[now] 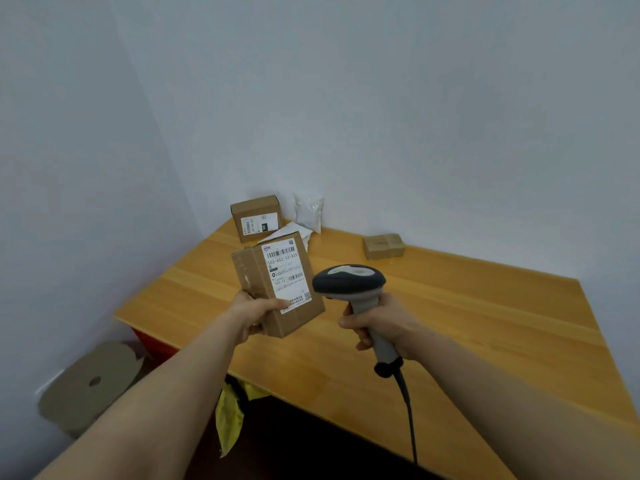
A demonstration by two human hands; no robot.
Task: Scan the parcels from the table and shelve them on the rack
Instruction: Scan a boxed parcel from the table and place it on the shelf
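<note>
Cardboard parcel (278, 287) labelled 502-602-12-815 sits gripped in left hand (255, 312) while right hand (382, 327) grips scanner (349, 280).

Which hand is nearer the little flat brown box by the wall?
Right. The right hand is straight in front of the small brown cardboard box; the left hand sits farther left.

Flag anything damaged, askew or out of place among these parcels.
Nothing looks damaged. The back cardboard box sits tilted by the wall, and the white bag stands propped beside it; the small taped box lies flat.
</note>
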